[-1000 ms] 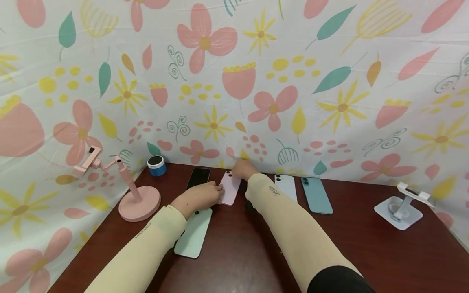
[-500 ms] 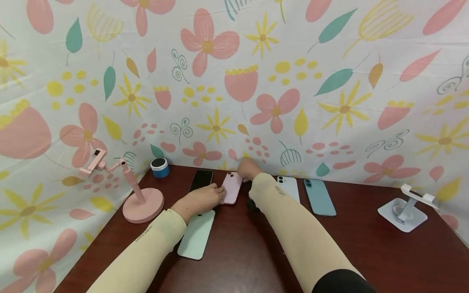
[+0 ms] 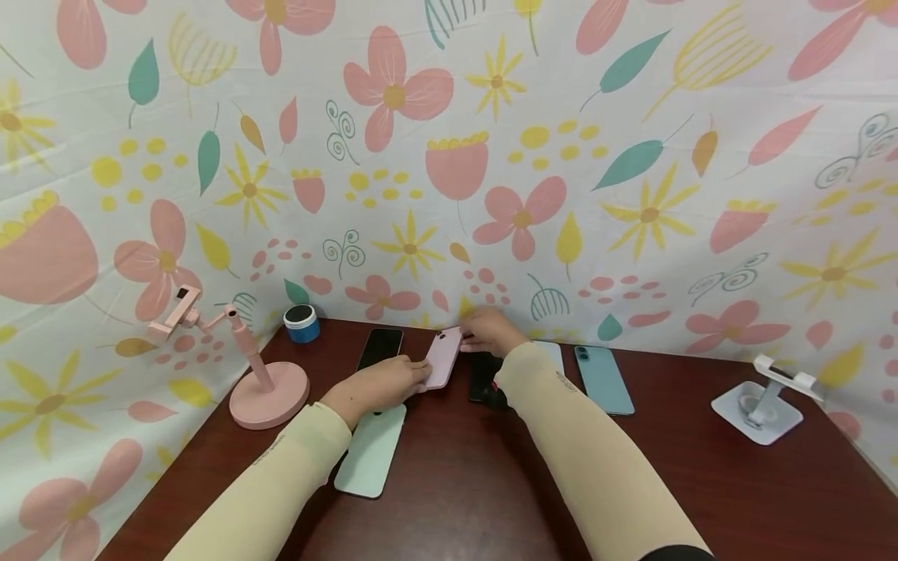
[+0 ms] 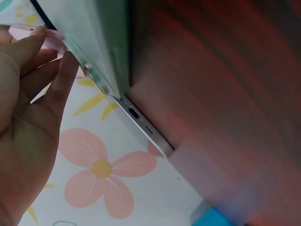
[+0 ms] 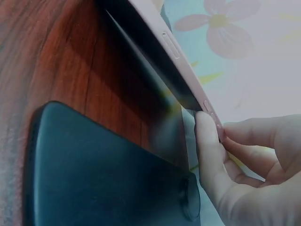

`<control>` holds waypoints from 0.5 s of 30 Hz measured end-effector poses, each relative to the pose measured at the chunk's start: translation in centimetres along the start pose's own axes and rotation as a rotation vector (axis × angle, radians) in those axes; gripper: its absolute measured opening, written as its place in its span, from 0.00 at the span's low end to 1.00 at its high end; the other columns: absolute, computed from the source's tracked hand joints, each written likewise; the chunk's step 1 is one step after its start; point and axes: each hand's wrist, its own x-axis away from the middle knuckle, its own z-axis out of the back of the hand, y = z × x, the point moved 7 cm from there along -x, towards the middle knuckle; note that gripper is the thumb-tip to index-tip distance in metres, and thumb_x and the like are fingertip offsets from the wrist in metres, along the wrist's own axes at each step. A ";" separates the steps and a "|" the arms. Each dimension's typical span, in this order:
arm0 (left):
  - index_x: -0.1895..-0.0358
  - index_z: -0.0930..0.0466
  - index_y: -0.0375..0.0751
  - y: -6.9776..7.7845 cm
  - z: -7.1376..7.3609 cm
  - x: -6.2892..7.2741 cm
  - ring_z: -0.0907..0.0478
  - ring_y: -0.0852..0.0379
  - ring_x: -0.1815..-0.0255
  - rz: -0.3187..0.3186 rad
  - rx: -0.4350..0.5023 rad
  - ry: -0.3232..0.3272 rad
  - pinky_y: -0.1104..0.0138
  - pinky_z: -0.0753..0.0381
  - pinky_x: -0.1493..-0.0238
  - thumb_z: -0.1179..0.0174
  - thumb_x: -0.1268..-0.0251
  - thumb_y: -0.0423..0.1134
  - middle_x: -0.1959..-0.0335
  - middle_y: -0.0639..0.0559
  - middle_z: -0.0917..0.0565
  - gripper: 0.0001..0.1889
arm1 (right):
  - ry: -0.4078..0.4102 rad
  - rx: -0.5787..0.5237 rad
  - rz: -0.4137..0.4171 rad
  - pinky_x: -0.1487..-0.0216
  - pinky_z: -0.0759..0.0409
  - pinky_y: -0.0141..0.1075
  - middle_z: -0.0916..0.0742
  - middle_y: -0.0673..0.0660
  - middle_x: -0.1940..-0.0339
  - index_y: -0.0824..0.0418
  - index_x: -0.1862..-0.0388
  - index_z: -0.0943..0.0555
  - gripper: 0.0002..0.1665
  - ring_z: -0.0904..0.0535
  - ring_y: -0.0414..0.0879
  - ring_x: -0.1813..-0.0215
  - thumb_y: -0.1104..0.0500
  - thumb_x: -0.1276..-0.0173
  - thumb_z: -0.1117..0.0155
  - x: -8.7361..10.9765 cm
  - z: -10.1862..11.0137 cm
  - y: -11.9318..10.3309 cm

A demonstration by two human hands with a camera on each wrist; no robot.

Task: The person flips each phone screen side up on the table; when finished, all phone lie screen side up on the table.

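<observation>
A pink smartphone (image 3: 443, 360) lies between both hands, its camera end away from me. My left hand (image 3: 386, 383) pinches its near left end between thumb and fingers; in the left wrist view the phone (image 4: 51, 42) shows between those fingers. With thumb and fingers my right hand (image 3: 489, 331) pinches the far right corner. The right wrist view shows the phone's side edge (image 5: 176, 54) raised at a tilt above the table. A dark phone (image 5: 108, 174) lies flat beside it, partly under my right wrist. A mint phone (image 3: 372, 453) lies below my left hand.
A black-screened phone (image 3: 382, 347) lies behind my left hand. Right of my right arm are a white phone (image 3: 551, 355), partly hidden, and a blue phone (image 3: 605, 380). A pink stand (image 3: 270, 397) and blue jar-like cylinder (image 3: 302, 326) stand left, a white stand (image 3: 758, 413) right. Patterned cloth hangs behind.
The pink phone has come up off the table at a tilt. My right hand has shifted slightly right and toward me, and more of the dark phone shows under that wrist.
</observation>
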 end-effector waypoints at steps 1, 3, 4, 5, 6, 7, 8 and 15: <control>0.35 0.19 0.41 0.0 0.0 0.0 0.16 0.43 0.40 0.011 0.033 -0.010 0.56 0.15 0.38 0.45 0.15 0.42 0.26 0.41 0.19 0.15 | -0.005 -0.020 -0.010 0.37 0.12 0.45 0.19 0.62 0.43 0.69 0.33 0.21 0.19 0.15 0.52 0.51 0.64 0.19 0.41 0.1 0.1 0.2; 0.31 0.19 0.41 -0.1 -0.1 0.1 0.17 0.42 0.34 0.037 0.112 -0.029 0.54 0.17 0.33 0.44 0.15 0.43 0.25 0.41 0.21 0.18 | -0.011 -0.045 -0.016 0.39 0.11 0.42 0.19 0.64 0.35 0.68 0.28 0.23 0.23 0.15 0.55 0.43 0.64 0.18 0.41 0.2 0.2 0.5; 0.29 0.20 0.41 -0.2 -0.1 0.1 0.18 0.42 0.32 0.051 0.149 -0.037 0.54 0.17 0.31 0.44 0.15 0.44 0.24 0.42 0.21 0.20 | -0.014 -0.048 -0.015 0.40 0.11 0.40 0.20 0.65 0.31 0.67 0.26 0.23 0.25 0.16 0.56 0.40 0.64 0.18 0.41 0.3 0.2 0.6; 0.27 0.21 0.41 -0.3 -0.1 0.1 0.19 0.43 0.30 0.066 0.188 -0.042 0.53 0.18 0.30 0.43 0.15 0.45 0.24 0.42 0.21 0.22 | -0.016 -0.052 -0.013 0.42 0.10 0.39 0.21 0.66 0.29 0.67 0.25 0.24 0.25 0.16 0.56 0.38 0.64 0.18 0.41 0.4 0.2 0.6; 0.25 0.23 0.41 -0.3 -0.1 0.1 0.19 0.44 0.28 0.081 0.227 -0.045 0.53 0.19 0.29 0.43 0.15 0.46 0.24 0.42 0.21 0.24 | -0.019 -0.053 -0.009 0.43 0.10 0.38 0.22 0.67 0.27 0.68 0.24 0.25 0.26 0.16 0.57 0.38 0.64 0.18 0.41 0.5 0.2 0.6; 0.23 0.25 0.40 -0.4 -0.2 0.1 0.20 0.45 0.27 0.096 0.262 -0.047 0.54 0.19 0.28 0.43 0.15 0.47 0.24 0.42 0.21 0.26 | -0.021 -0.053 -0.003 0.44 0.10 0.37 0.22 0.68 0.27 0.68 0.24 0.25 0.27 0.16 0.57 0.38 0.64 0.18 0.41 0.5 0.2 0.5; 0.22 0.27 0.40 -0.5 -0.2 0.1 0.20 0.46 0.26 0.106 0.292 -0.046 0.54 0.19 0.28 0.43 0.16 0.48 0.25 0.42 0.20 0.28 | -0.021 -0.051 0.003 0.45 0.10 0.36 0.22 0.68 0.27 0.69 0.24 0.25 0.27 0.16 0.56 0.39 0.64 0.18 0.41 0.6 0.2 0.4; 0.20 0.29 0.41 -0.7 -0.3 0.1 0.18 0.48 0.28 0.136 0.390 -0.034 0.53 0.19 0.28 0.43 0.17 0.55 0.26 0.42 0.19 0.32 | -0.009 -0.004 0.044 0.39 0.11 0.42 0.16 0.67 0.39 0.72 0.28 0.23 0.24 0.13 0.49 0.54 0.63 0.17 0.43 1.3 0.0 -0.2</control>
